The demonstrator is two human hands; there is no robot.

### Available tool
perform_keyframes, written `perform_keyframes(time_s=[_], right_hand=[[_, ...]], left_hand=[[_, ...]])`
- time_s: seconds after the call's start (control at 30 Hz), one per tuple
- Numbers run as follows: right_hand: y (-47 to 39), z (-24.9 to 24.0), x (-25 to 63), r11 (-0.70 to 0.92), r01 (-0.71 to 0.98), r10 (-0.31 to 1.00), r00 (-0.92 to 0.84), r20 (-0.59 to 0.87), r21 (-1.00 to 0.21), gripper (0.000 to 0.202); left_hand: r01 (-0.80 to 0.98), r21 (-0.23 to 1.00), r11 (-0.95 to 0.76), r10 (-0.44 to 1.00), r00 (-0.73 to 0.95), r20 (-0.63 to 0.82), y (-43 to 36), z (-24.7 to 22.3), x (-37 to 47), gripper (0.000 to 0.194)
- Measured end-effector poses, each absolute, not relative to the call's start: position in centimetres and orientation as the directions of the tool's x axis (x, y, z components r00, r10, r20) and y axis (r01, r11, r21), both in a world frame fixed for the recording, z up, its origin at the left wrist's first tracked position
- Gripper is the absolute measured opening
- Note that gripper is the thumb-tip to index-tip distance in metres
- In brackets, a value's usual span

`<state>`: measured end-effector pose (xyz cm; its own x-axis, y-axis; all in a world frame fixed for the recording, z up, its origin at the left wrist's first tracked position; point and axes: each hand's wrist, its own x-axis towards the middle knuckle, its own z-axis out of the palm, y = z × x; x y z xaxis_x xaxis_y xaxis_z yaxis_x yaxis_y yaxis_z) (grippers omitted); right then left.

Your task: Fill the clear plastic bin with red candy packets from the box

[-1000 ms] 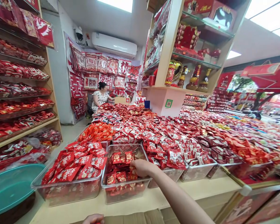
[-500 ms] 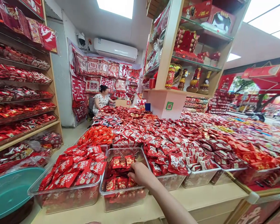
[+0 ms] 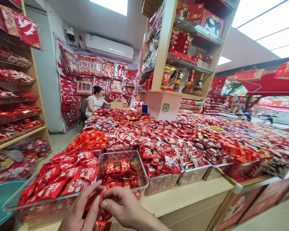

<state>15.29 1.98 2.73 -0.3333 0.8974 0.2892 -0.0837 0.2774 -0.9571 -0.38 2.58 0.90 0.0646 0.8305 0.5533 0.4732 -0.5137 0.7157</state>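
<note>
My left hand (image 3: 80,207) is curled around shiny red wrapped sweets (image 3: 101,216) at the bottom of the view. From the other side my right hand (image 3: 125,205) meets it, thumb and fingers closed at the top of the same bunch. The fingers partly cover the sweets, so how many there are is hidden. Just behind the hands stands a clear plastic bin (image 3: 142,181) with similar red-and-gold sweets (image 3: 120,168) lying in it. To its left, a second clear bin (image 3: 48,203) is heaped with larger red packets (image 3: 55,184).
More bins of red packets (image 3: 156,160) line the cream counter (image 3: 190,195) to the right. A display shelf column (image 3: 156,104) rises mid-counter. A person in a dotted top (image 3: 95,102) is at the back. A teal basin (image 3: 4,200) sits at the left.
My right hand has left the middle bin and come back toward me with sweets. The left hand has risen into view, and the two now meet. The camera has turned right.
</note>
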Motion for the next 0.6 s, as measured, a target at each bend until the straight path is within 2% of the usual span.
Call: perform_keyframes(time_s=[0.1, 0.2, 0.33, 0.4, 0.5, 0.6], right_hand=[[3.4, 2.4, 15.6, 0.243, -0.138, 0.951, -0.159, 0.264, -0.96, 0.032], [5.0, 2.7, 16.8, 0.266, -0.095, 0.963, -0.015, 0.268, -0.959, 0.027], [7.0, 3.2, 18.0, 0.323, -0.052, 0.941, -0.093, 0.327, -0.945, 0.025], [7.9, 3.1, 18.3, 0.299, -0.139, 0.945, -0.096, 0.314, -0.944, 0.029], [8.7, 2.4, 18.6, 0.261, -0.319, 0.962, 0.01, 0.273, -0.911, 0.037], [8.7, 1.8, 18.9, 0.255, -0.421, 0.966, 0.081, 0.244, -0.871, 0.039]], left_hand=[[0.449, 0.71, -0.543, 0.826, 0.133, 0.548, 5.3, 3.1, 1.8, 0.033], [0.381, 0.699, -0.605, 0.792, 0.198, 0.578, 7.3, 4.0, 4.0, 0.034], [0.318, 0.694, -0.646, 0.761, 0.205, 0.616, 8.9, 4.1, 5.2, 0.036], [0.322, 0.71, -0.627, 0.775, 0.16, 0.612, 9.2, 4.0, 5.1, 0.039], [0.262, 0.826, -0.498, 0.865, 0.094, 0.492, 9.2, 3.9, 4.8, 0.042], [0.177, 0.893, -0.415, 0.903, 0.2, 0.38, 8.9, 3.8, 4.9, 0.043]])
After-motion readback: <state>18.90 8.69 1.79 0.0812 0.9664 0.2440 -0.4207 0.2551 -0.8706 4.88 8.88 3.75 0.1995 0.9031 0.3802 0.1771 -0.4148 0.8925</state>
